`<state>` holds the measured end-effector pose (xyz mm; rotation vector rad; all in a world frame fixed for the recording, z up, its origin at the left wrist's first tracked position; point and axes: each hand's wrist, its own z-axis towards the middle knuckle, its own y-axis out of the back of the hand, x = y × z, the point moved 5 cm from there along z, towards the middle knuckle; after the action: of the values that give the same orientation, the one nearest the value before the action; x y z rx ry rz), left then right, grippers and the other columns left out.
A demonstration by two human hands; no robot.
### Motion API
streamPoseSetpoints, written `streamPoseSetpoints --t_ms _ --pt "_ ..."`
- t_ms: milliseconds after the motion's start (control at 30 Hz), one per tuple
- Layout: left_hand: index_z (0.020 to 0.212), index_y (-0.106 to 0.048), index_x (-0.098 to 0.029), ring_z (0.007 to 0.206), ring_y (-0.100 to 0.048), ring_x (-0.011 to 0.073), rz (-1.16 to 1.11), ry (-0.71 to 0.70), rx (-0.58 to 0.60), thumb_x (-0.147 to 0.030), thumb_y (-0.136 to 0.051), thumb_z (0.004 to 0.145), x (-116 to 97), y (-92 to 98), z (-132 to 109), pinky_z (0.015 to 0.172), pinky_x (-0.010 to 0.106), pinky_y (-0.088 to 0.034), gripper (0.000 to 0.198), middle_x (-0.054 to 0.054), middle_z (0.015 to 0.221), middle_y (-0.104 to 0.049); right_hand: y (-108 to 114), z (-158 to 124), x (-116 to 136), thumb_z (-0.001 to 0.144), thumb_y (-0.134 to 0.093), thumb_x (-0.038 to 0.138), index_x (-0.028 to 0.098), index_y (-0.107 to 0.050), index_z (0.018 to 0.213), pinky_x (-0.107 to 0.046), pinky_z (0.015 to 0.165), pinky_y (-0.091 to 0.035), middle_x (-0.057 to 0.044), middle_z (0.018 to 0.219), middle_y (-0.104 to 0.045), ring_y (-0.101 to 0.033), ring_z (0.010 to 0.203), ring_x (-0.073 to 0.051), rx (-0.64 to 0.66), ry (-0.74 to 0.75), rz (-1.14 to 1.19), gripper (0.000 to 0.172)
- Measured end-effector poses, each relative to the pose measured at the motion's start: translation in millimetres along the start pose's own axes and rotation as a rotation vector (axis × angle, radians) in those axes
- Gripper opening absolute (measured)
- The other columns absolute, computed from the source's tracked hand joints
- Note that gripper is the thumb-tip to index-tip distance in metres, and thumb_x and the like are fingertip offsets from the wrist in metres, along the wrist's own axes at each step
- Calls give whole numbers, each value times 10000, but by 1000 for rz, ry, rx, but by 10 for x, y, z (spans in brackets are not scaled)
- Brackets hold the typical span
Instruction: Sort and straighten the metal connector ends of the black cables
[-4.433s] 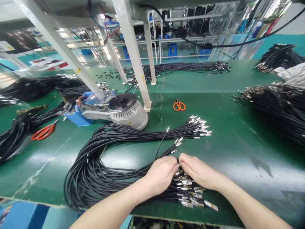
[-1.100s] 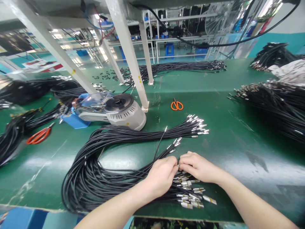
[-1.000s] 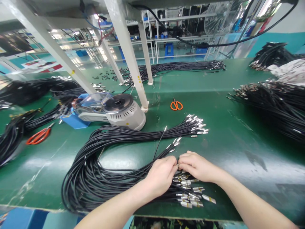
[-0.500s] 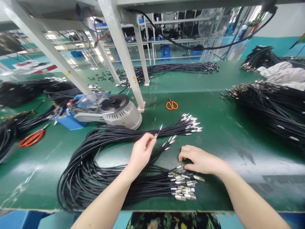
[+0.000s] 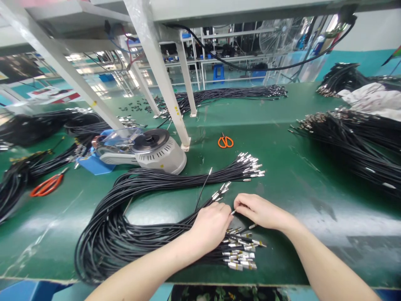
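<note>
A big loop of thin black cables (image 5: pixel 125 225) with metal-tipped ends lies on the green table (image 5: pixel 282 175). Its far ends (image 5: pixel 250 165) fan out together, and its near ends (image 5: pixel 239 253) lie in a heap by the front edge. My left hand (image 5: pixel 211 225) rests on the near strands, fingers curled in a pinch. My right hand (image 5: pixel 261 211) meets it fingertip to fingertip, pinching one small metal cable end (image 5: pixel 233 212) between them. One single cable (image 5: pixel 203 188) sticks up from the loop.
A grey round tape dispenser (image 5: pixel 150 150) stands behind the loop beside a white frame leg (image 5: pixel 166 92). Orange scissors (image 5: pixel 225 141) lie mid-table, red scissors (image 5: pixel 46 185) at left. More black cable piles lie at right (image 5: pixel 351 142), left (image 5: pixel 28 167) and far back (image 5: pixel 232 93).
Half a second ago my left hand was lifted out to the upright single cable; it has come back down to meet my right hand over the near cable ends.
</note>
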<state>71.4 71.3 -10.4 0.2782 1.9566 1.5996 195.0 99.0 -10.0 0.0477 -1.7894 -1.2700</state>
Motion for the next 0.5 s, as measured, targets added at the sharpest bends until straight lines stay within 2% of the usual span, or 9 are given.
streamPoseSetpoints --t_ms 200,500 --pt "798 -521 -173 740 -542 185 -39 3 58 -277 -221 915 29 -35 83 679 305 -421 338 44 765 -590 -55 20 30 930 -310 201 170 -544 741 -263 692 -390 -25 741 -539 -500 738 -152 74 92 -138 303" --pt "781 -518 -180 732 -533 172 -97 -28 57 -259 -214 917 12 -60 124 680 284 -400 342 34 751 -584 -84 43 34 931 -297 190 168 -526 731 -276 693 -377 -22 731 -550 -482 691 -147 90 88 -167 305"
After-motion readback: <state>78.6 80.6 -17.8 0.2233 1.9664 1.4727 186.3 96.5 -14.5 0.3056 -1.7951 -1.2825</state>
